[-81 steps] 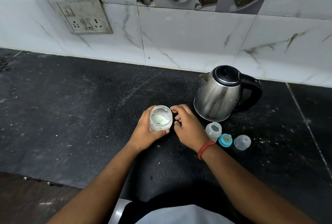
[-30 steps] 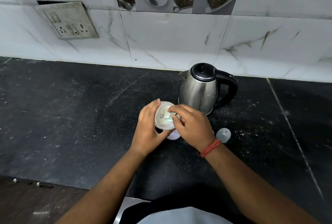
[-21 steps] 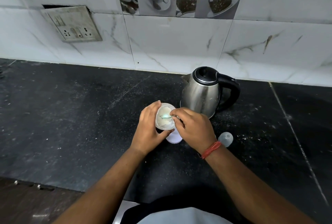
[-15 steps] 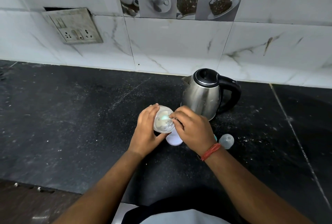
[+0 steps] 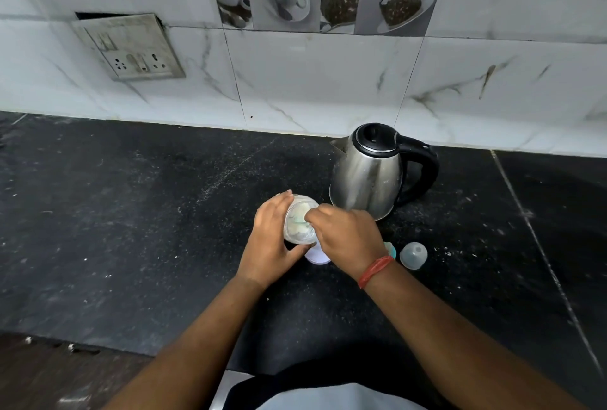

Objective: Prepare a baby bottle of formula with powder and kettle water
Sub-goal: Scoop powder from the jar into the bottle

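My left hand (image 5: 269, 245) grips a clear jar of white powder (image 5: 297, 229), tilted toward me above the black counter (image 5: 131, 229). The fingertips of my right hand (image 5: 348, 238) reach into the jar's mouth and pinch a pale green scoop (image 5: 298, 219). A white lid (image 5: 317, 257) lies on the counter just under my hands. The steel kettle (image 5: 368, 176), black lid shut, stands right behind my right hand. A teal nipple ring (image 5: 390, 250) peeks out beside my wrist, with a clear bottle cap (image 5: 413, 255) to its right. The bottle itself is hidden behind my right hand.
A marble-tiled wall (image 5: 312, 81) runs along the back of the counter, with a socket plate (image 5: 131, 48) at upper left. The counter's front edge (image 5: 98, 340) is at lower left. White powder specks dot the counter around the kettle.
My right hand has gone from beside the jar into its mouth and holds the scoop there. The jar has tilted toward me; over the last second the hands barely shift.
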